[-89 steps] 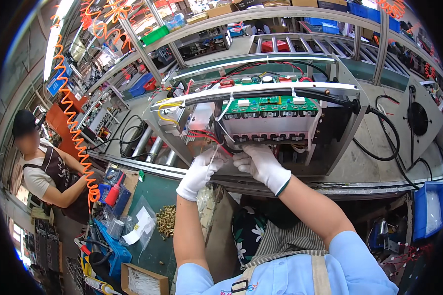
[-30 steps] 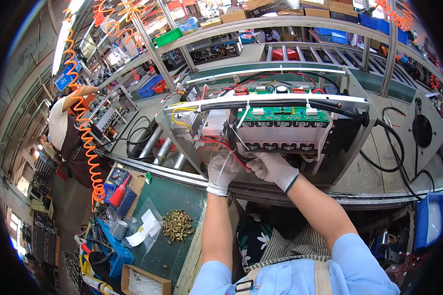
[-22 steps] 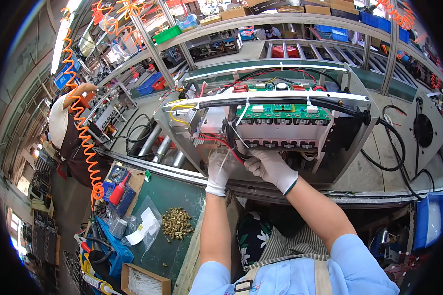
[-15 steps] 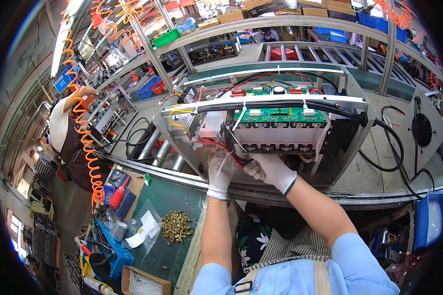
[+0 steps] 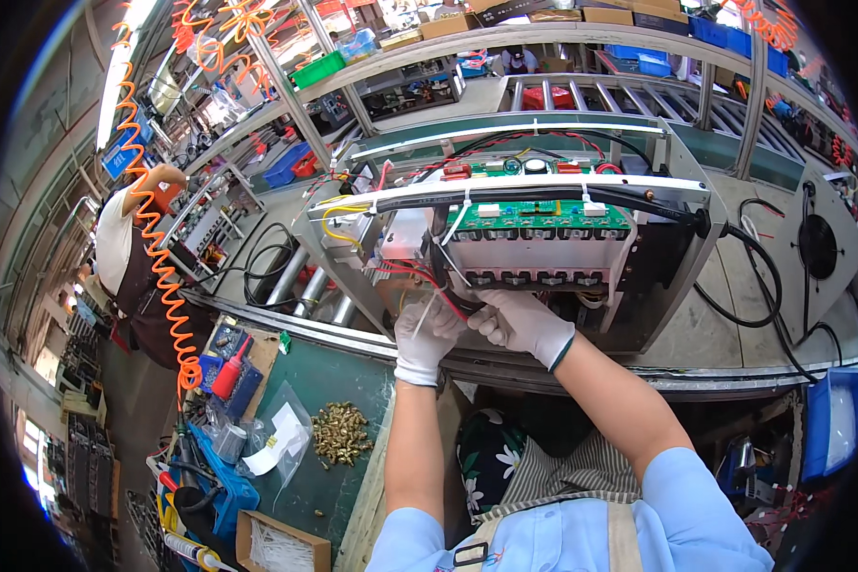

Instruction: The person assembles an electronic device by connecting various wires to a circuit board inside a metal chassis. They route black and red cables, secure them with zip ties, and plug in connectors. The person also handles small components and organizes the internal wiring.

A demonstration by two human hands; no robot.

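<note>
An open metal chassis [image 5: 682, 286] stands before me, with a green circuit board [image 5: 543, 221] inside it. A bundle of black cables [image 5: 440, 257] and thin red wires [image 5: 427, 271] drops from its top rail towards my hands. My left hand [image 5: 423, 341], in a white glove, is closed with a white cable tie [image 5: 422, 317] sticking up from its fingers. Close beside it my right hand [image 5: 529, 329], also gloved, has its fingers pinched at the lower end of the bundle. Its fingertips partly hide the cables. Another white tie [image 5: 464, 208] circles the rail's cable.
Brass fittings [image 5: 341, 434] lie piled on the green bench at left, near a box of white ties [image 5: 281, 548] and a blue bin [image 5: 234, 386]. An orange coiled hose [image 5: 167, 276] hangs there. A fan panel [image 5: 818, 253] leans at right. A co-worker [image 5: 129, 248] stands at far left.
My left hand has turned and moved slightly up and towards the right hand, and the cable tie's tail now tilts differently. My right hand has shifted a little left, still at the cables.
</note>
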